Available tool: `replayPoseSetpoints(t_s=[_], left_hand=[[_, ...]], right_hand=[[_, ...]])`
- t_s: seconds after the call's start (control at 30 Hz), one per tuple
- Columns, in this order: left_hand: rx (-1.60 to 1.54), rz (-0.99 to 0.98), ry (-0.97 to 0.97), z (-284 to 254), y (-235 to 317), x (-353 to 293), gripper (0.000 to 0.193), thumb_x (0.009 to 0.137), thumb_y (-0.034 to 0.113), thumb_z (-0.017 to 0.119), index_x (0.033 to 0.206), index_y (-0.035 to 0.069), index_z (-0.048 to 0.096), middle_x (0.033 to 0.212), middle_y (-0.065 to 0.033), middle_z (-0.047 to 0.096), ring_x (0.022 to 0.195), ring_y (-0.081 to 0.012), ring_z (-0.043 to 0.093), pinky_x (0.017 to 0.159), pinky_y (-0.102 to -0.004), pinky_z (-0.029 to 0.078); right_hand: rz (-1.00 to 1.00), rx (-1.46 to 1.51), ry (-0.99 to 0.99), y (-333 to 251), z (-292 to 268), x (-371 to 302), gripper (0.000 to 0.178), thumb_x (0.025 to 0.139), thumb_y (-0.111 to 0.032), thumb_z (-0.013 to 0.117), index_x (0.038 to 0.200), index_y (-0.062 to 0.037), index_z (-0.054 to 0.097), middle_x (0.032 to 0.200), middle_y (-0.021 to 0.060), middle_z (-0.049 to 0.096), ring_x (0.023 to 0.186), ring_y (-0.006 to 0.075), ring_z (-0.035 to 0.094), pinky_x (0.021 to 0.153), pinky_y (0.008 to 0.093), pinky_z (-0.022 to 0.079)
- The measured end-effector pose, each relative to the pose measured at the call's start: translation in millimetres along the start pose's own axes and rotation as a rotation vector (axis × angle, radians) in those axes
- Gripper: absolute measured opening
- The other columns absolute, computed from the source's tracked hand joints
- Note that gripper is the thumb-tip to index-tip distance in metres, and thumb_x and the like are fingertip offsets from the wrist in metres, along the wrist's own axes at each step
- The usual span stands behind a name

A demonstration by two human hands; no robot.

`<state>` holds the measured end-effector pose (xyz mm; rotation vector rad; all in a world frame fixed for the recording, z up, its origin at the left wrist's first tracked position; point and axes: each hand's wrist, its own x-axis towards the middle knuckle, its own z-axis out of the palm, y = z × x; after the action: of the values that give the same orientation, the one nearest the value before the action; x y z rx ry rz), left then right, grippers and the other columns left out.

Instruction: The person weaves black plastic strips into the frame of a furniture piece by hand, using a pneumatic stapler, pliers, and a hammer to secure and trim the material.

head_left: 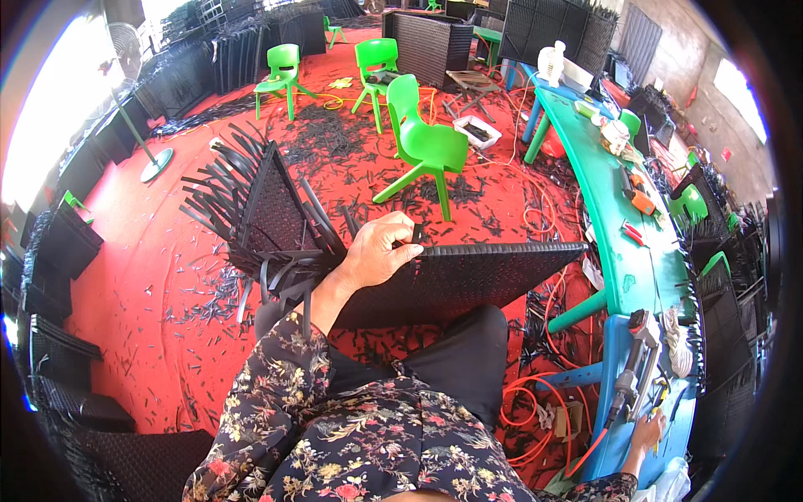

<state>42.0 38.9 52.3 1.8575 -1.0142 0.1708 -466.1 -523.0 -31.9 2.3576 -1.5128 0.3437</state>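
Note:
A black woven wicker panel [468, 280] rests across my lap, its bound edge facing up. On that edge my left hand [381, 251] is closed, thumb and fingers pinching a short black strip [417, 234] that sticks up there. To the left, the woven piece [272, 205] ends in many loose strips. Far to the right, my right hand [647, 431] is at the blue table [615, 360], its fingers closed around a small yellow tool [656, 421] whose kind I cannot make out. Beside it lies a grey air nail gun [637, 364] with an orange hose.
Green chairs [422, 138] stand ahead on the red floor covering [134, 335], among scattered black strip offcuts. A green table [606, 226] at the right bears red-handled pliers [633, 233] and an orange tool [642, 203]. Orange hoses [523, 393] coil beside my leg.

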Motion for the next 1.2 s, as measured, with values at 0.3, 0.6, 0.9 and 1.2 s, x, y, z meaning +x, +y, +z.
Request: replayPoseSetpoints(t_s=[0.3,0.6,0.9,1.2], left_hand=[[0.062,0.069,0.045,4,4,-1,0.017,0.078,0.006,0.068,0.072,0.001,0.053,0.086,-0.0088,0.061,0.079,-0.0237,0.061,0.069,-0.0326,0.047],[0.435,0.344,0.365,21,31,-9,0.013,0.073,0.005,0.068,0.078,0.001,0.057,0.083,-0.0103,0.059,0.075,-0.0287,0.058,0.069,-0.0383,0.046],[0.347,0.444,-0.332,74,41,-64,0.011,0.074,0.013,0.062,0.079,0.005,0.057,0.085,-0.0069,0.052,0.08,-0.0216,0.056,0.073,-0.0359,0.046],[0.411,0.084,-0.503,89,-29,-92,0.015,0.083,0.019,0.054,0.077,0.005,0.058,0.082,-0.0128,0.058,0.07,-0.0291,0.063,0.063,-0.0404,0.052]], right_hand=[[-0.444,0.467,0.179,-135,-28,-5,0.038,0.078,-0.003,0.061,0.116,0.0011,0.055,0.114,0.0222,0.055,0.11,0.0397,0.051,0.095,0.0468,0.04],[-0.798,0.643,0.047,-246,-75,-62,0.035,0.07,0.001,0.061,0.104,0.0007,0.055,0.106,0.0182,0.055,0.1,0.0372,0.053,0.089,0.0452,0.042],[-0.749,0.642,-0.264,-242,-31,-107,0.031,0.073,-0.002,0.063,0.103,-0.001,0.056,0.1,0.0195,0.057,0.093,0.0393,0.055,0.079,0.0469,0.046],[-0.741,0.723,-0.346,-242,-14,-132,0.028,0.07,0.001,0.064,0.098,-0.0002,0.058,0.095,0.021,0.06,0.087,0.0395,0.059,0.075,0.0463,0.048]])
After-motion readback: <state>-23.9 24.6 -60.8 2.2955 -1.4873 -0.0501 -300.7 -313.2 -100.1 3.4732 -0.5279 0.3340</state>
